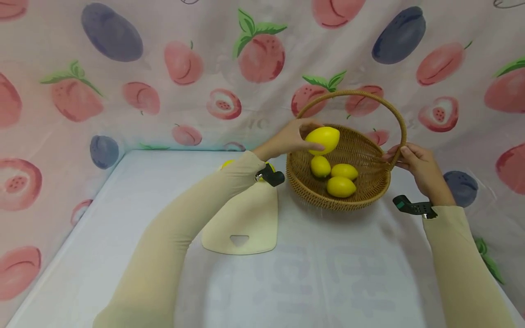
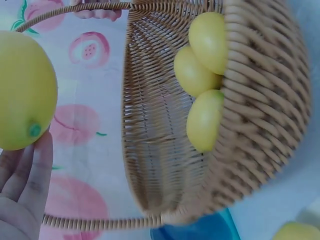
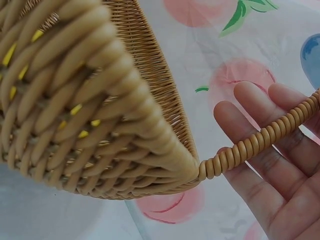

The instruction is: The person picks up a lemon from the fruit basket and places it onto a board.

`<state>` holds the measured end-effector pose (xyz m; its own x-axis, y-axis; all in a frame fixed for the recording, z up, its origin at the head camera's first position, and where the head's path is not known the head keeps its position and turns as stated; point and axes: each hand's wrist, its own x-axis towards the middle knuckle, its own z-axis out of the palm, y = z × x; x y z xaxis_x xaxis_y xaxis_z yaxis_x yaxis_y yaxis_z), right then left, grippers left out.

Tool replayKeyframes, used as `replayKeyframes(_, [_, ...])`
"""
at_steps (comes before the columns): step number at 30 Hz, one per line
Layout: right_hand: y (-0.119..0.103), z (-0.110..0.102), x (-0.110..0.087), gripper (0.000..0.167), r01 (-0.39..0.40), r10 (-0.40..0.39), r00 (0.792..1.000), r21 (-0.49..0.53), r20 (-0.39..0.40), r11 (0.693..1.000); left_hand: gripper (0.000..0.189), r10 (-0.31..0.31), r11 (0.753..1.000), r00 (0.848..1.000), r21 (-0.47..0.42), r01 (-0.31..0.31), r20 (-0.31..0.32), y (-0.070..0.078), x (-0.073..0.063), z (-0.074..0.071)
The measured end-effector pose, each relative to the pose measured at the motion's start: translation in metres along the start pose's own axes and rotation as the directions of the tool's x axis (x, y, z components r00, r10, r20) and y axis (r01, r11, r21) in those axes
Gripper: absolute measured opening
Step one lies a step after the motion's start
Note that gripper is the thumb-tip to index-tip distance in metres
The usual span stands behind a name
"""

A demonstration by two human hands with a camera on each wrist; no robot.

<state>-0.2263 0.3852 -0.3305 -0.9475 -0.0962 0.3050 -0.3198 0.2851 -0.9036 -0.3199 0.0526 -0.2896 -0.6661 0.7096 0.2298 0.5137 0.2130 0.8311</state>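
A large yellow lemon is held in my left hand, over the left side of a brown wicker basket. The left wrist view shows this lemon with its green tip, fingers behind it. Inside the basket lie three lemons. At the basket's right side, my right hand grips the arched handle near its base, thumb on the near side. In the right wrist view the fingers lie behind the handle; the thumb is out of frame there.
A cream cutting board with a triangular hole lies left of the basket on the white table. Yellow fruit shows at its far end, partly hidden by my left arm. A fruit-print cloth hangs behind.
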Motion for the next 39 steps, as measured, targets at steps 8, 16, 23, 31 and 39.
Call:
replayKeyframes(8, [0.004,0.001,-0.001,0.034,-0.002,0.002,1.000,0.037,-0.001,0.999,0.050,-0.024,0.999,0.998,0.019,0.025,-0.053,-0.012,-0.036,-0.020])
replayKeyframes(16, [0.006,-0.001,-0.002,0.033,-0.004,0.004,1.000,0.017,-0.002,1.000,0.052,-0.133,0.991,0.982,-0.003,0.133,-0.131,-0.029,-0.080,-0.043])
replayKeyframes(23, [0.003,-0.001,-0.004,0.038,0.008,-0.008,1.000,0.008,0.002,1.000,0.052,-0.199,0.979,0.963,0.008,0.204,-0.181,-0.052,-0.109,-0.051])
replayKeyframes(31, [0.002,-0.002,-0.003,0.033,0.040,-0.041,0.999,0.060,0.004,0.997,0.057,-0.258,0.951,0.940,0.116,0.288,-0.221,-0.080,-0.120,-0.036])
replayKeyframes(39, [0.001,0.001,-0.001,0.032,0.033,-0.033,0.999,0.056,-0.002,0.998,0.057,-0.263,0.933,0.945,0.197,0.301,-0.195,-0.101,-0.127,-0.011])
